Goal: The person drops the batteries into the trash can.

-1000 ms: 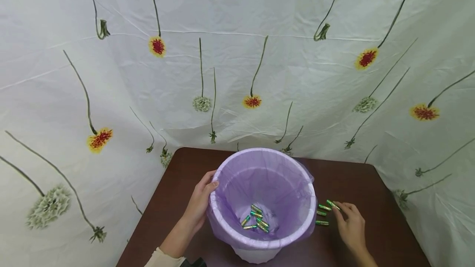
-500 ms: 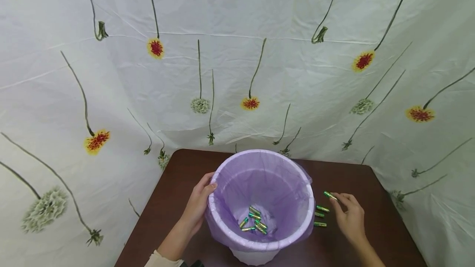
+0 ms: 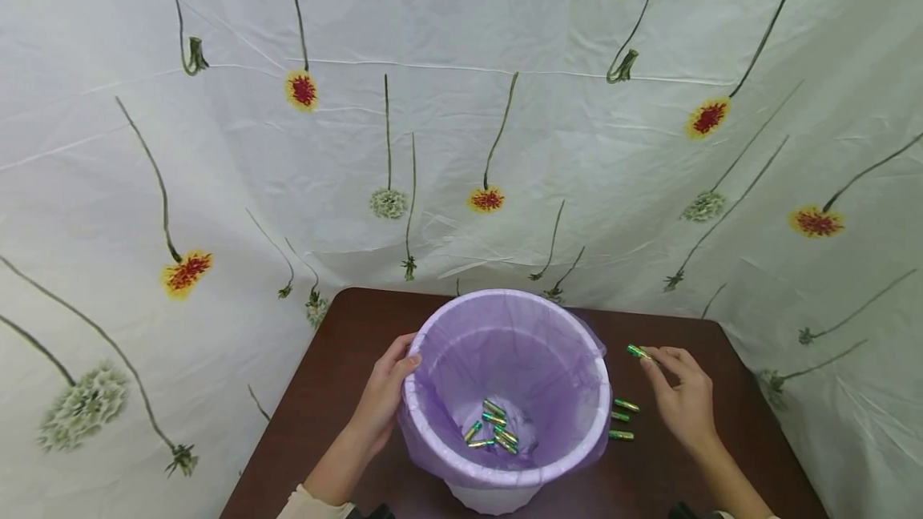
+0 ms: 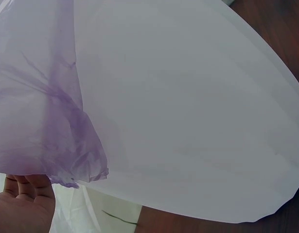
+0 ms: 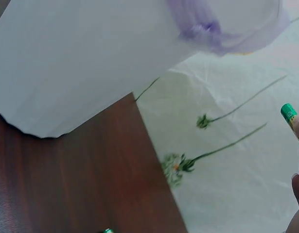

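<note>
The head view shows, at its left side, a pale cloth (image 3: 86, 207) printed with flowers on long stems, which hangs behind the brown table (image 3: 324, 371). Next comes a light sleeve (image 3: 312, 505), and from it the left hand (image 3: 382, 395), which grips the bin (image 3: 493, 497) by its edge, the thumb over the rim and the other fingers at the outer side. In the left-wrist view these fingers are bent and partly hidden by the purple liner (image 4: 74, 131). The bin is white, and the thin liner is folded over its rim. At the bottom inside it, six green-and-gold batteries (image 3: 494, 420) can be seen, lying in different directions, some touching each other. Just to the right of the bin, three loose batteries (image 3: 622, 436) lie on the table, one near the other. A little farther back, to the right of the rim and outside it, is the held battery (image 3: 638, 352), pinched narrowly between the thumb and fingers of the right hand (image 3: 683, 403). In the right-wrist view its green end points out past the fingertips, in front of the cloth.
</note>
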`<state>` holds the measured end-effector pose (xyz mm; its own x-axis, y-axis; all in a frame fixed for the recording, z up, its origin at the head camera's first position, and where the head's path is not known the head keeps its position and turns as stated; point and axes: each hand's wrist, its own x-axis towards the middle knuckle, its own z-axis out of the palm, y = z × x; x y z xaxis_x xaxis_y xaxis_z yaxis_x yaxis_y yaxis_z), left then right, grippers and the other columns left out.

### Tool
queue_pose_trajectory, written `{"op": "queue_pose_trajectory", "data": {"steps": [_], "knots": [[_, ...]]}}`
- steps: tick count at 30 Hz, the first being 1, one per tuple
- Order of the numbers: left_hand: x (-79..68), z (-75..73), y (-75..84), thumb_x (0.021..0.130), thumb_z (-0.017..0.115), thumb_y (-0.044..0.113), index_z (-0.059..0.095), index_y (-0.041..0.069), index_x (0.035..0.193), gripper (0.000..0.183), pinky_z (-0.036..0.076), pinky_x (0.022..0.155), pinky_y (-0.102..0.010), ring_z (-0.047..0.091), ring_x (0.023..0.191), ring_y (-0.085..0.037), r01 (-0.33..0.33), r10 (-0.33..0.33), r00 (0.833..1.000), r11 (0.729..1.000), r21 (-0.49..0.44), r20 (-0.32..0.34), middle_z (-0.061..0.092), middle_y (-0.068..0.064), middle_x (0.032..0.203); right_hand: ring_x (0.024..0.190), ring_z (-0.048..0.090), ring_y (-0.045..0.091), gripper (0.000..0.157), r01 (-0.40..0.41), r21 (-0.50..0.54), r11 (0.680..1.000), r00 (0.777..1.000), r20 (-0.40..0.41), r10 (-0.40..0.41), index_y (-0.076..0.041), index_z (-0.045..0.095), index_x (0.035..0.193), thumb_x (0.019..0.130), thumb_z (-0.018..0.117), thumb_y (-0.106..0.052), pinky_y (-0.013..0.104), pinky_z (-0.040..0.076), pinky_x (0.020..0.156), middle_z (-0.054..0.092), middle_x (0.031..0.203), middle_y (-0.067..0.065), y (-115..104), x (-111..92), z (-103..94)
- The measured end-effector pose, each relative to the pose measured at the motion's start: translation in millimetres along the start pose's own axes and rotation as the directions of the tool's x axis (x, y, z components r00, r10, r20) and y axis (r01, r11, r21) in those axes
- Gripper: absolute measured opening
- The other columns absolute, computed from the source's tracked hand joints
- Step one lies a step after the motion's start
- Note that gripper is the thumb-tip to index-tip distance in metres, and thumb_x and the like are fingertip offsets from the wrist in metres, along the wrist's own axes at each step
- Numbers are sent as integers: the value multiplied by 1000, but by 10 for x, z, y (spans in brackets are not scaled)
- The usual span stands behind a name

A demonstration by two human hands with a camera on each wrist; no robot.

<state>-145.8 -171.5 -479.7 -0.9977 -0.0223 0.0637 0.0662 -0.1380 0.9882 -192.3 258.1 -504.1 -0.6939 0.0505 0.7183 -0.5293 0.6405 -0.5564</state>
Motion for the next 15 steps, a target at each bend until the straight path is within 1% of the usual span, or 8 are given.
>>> {"op": "queue_pose_trajectory", "data": {"steps": [4, 11, 15], "knots": [[15, 17, -2, 102, 54, 13, 59, 0, 135, 35, 51, 89, -31, 58, 110, -29, -8, 8, 1000, 1000, -3, 20, 60, -19, 127, 87, 57, 4, 26, 27, 18, 999, 1000, 2, -27, 4, 79, 104, 81, 77, 15, 15, 39, 76, 67, 93, 13, -131, 121, -61], [-25, -13, 4, 101, 53, 11, 60, 1, 133, 34, 51, 87, -31, 58, 108, -30, 15, -15, 1000, 1000, 7, -7, 60, -19, 125, 87, 59, 6, 28, 74, 73, 995, 996, 46, -77, 2, 79, 106, 82, 77, 15, 15, 40, 75, 67, 95, 11, -340, 274, -66], [5, -13, -2, 102, 52, 12, 60, 3, 135, 35, 50, 90, -31, 57, 112, -32, 20, -20, 1000, 1000, 3, 12, 59, -19, 128, 88, 61, 10, 29, 112, 90, 990, 991, 68, -118, 1, 79, 106, 81, 77, 16, 15, 42, 75, 68, 97, 10, -421, 385, -67]]}}
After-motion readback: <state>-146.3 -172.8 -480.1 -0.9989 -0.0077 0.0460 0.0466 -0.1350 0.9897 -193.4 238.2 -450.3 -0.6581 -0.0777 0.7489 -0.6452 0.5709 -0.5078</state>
